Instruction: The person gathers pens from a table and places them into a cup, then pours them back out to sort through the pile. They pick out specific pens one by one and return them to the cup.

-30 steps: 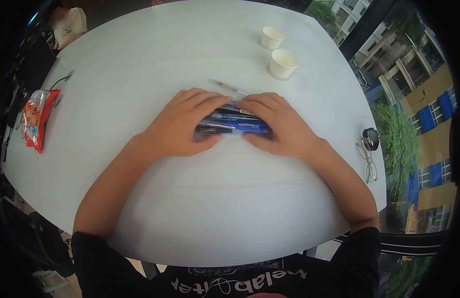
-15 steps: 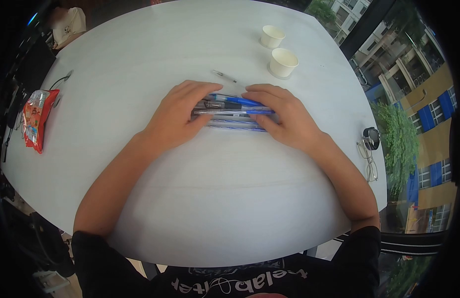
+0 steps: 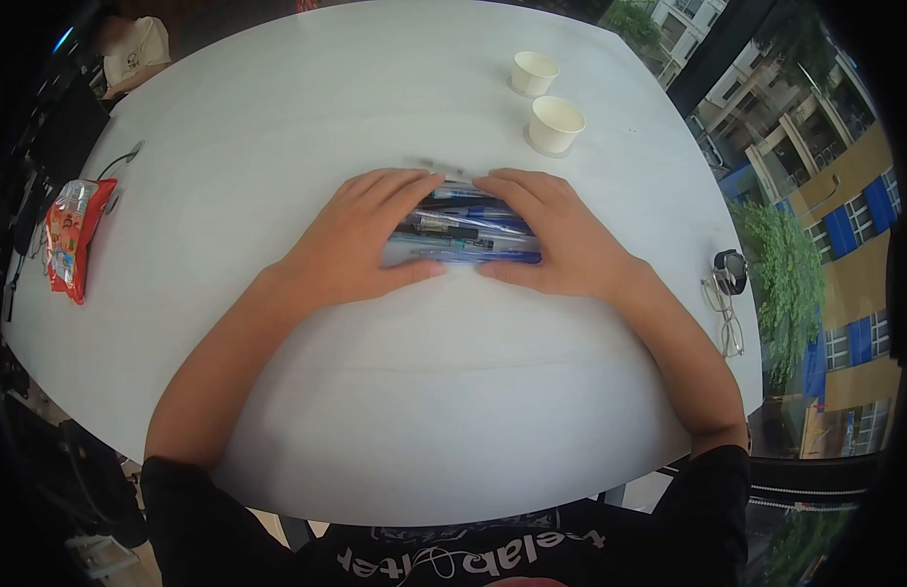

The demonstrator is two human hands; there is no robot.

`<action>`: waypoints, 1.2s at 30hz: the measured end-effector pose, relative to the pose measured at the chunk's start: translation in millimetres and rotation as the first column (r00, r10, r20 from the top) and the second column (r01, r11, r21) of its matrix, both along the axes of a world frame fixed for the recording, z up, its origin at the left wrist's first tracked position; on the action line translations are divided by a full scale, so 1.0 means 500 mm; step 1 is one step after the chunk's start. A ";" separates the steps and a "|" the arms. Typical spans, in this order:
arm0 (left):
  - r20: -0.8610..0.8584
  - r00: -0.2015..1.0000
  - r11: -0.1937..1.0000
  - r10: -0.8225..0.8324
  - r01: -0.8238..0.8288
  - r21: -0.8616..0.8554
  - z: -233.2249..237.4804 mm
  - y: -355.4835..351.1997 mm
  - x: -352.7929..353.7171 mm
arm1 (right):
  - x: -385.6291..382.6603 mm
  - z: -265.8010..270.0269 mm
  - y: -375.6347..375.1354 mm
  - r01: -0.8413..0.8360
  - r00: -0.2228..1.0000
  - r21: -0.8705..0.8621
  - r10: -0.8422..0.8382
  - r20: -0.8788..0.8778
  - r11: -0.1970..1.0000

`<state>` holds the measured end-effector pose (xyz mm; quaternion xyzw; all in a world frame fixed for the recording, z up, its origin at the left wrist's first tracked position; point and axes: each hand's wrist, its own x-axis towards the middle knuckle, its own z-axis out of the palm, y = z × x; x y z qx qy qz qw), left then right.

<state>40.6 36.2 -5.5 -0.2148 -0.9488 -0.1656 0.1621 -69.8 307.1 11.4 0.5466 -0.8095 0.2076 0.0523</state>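
A bundle of pens (image 3: 468, 227), with clear, blue and black parts, lies sideways in the middle of the white table (image 3: 453, 401). My left hand (image 3: 361, 230) curves round its left end, fingers along the far side and thumb along the near side. Round the right end, my right hand (image 3: 566, 227) is cupped the same way, its thumb pointing toward the left one. Both palms cover the pen ends. A loose pen (image 3: 432, 165), smeared by motion, shows just beyond my fingertips.
Two white paper cups (image 3: 556, 122) stand at the back right. Glasses (image 3: 725, 318) and a black watch (image 3: 731, 272) lie near the right edge, by the window. At the left is a red snack bag (image 3: 74, 240). A person (image 3: 136, 54) sits at the far left.
My thumbs have moved nearer and my grasp has widened round the whole bundle. The pens have shifted within it, and the loose pen beyond is now blurred and closer to my left fingers.
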 end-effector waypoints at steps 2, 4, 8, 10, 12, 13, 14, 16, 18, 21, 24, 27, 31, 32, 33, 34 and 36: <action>0.023 1.000 0.996 -0.001 -0.001 0.088 0.009 0.002 0.000 | 0.005 0.012 -0.004 -0.049 0.999 -0.014 0.049 0.014 0.999; 0.050 0.998 0.991 -0.037 0.030 0.134 0.017 0.004 -0.003 | 0.012 0.018 -0.008 -0.076 0.995 -0.035 0.078 0.068 0.996; -0.060 0.995 0.988 -0.078 0.085 0.129 0.010 0.004 -0.005 | 0.014 0.019 -0.009 -0.063 0.994 -0.014 0.064 0.089 0.998; -0.076 0.995 0.989 -0.070 0.079 0.123 0.012 0.004 -0.005 | 0.015 0.030 -0.009 -0.061 0.995 -0.012 0.062 0.082 0.998; -0.073 0.996 0.984 -0.044 0.056 0.172 0.007 -0.004 -0.008 | 0.010 0.043 -0.005 -0.019 0.984 0.004 0.018 0.175 1.000; -0.070 0.997 0.975 -0.020 0.035 0.220 0.005 -0.007 -0.011 | 0.006 0.046 -0.003 0.023 0.964 0.024 -0.029 0.265 0.999; -0.070 0.997 0.975 -0.020 0.035 0.220 0.002 -0.009 -0.014 | 0.003 0.046 -0.004 0.024 0.964 0.024 -0.029 0.264 0.999; -0.075 0.995 0.961 0.065 -0.042 0.274 0.000 -0.013 -0.018 | -0.004 0.040 -0.005 0.091 0.940 -0.010 -0.082 0.333 0.996; -0.062 0.995 0.967 0.082 -0.064 0.246 0.002 -0.021 -0.022 | -0.015 0.034 -0.005 0.106 0.944 -0.010 -0.097 0.316 0.994; -0.049 0.997 0.979 0.059 -0.049 0.197 0.000 -0.029 -0.020 | -0.017 0.024 0.003 0.068 0.979 -0.015 -0.064 0.194 0.998; -0.019 1.000 0.997 0.009 -0.007 0.074 -0.002 -0.022 -0.014 | -0.011 0.009 0.013 -0.030 0.999 0.026 0.031 -0.021 0.999; 0.023 0.999 0.998 -0.028 0.029 -0.056 0.003 -0.012 -0.003 | 0.005 0.004 0.015 -0.058 0.992 0.085 0.067 -0.107 0.995; 0.052 0.995 0.996 -0.090 0.089 0.009 0.009 -0.004 0.008 | 0.023 0.022 0.004 -0.049 0.999 0.053 0.049 0.005 0.997; 0.052 0.995 0.996 -0.089 0.089 0.009 0.012 -0.002 0.007 | 0.025 0.027 0.000 -0.050 0.999 0.052 0.049 0.005 0.997; 0.039 0.995 0.995 -0.094 0.093 0.028 0.015 0.001 0.005 | 0.026 0.031 -0.004 -0.034 0.999 0.061 0.032 0.027 0.998; 0.027 0.995 0.994 -0.099 0.097 0.048 0.017 0.005 0.003 | 0.027 0.034 -0.007 -0.018 0.999 0.072 0.015 0.050 0.997; 0.006 0.996 0.993 -0.089 0.088 0.078 0.013 0.012 -0.002 | 0.033 0.035 -0.012 0.021 0.999 0.083 -0.025 0.048 0.996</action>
